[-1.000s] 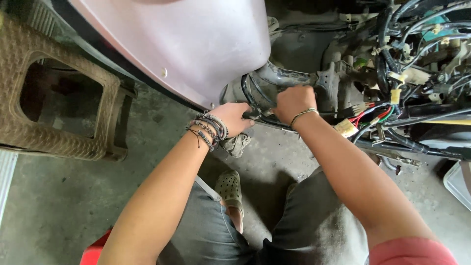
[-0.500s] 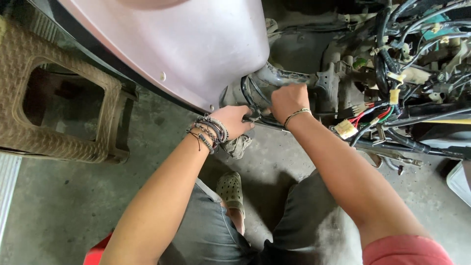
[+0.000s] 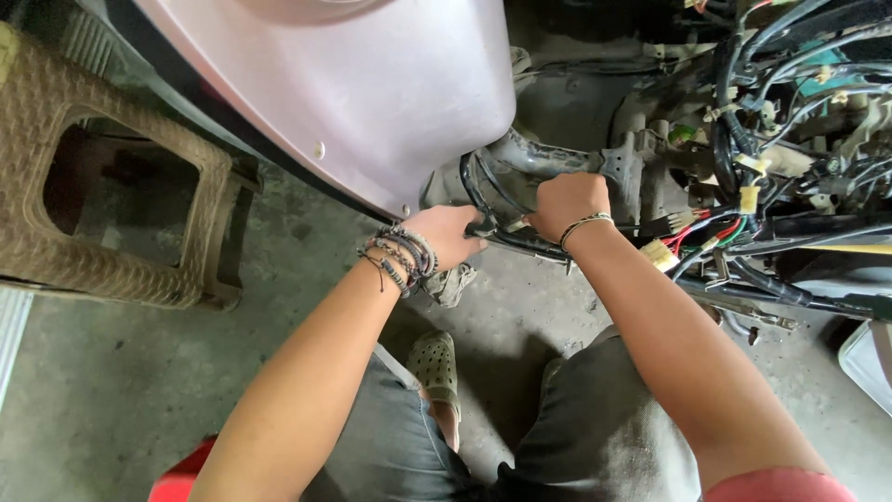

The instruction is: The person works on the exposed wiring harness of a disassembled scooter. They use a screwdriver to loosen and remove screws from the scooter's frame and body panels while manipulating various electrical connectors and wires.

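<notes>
Black cable bundle [image 3: 488, 200] gripped mid-scene by both fists | left hand [image 3: 452, 235] pinches its lower loop, right hand [image 3: 564, 202] closed just beside, steadying it against grey frame tube [image 3: 539, 156] | pale body panel [image 3: 372, 93] far left | woven stool [image 3: 102, 186] left

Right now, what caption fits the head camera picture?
Both hands, left hand and right hand, grip black cables beside a pale scooter panel.
</notes>
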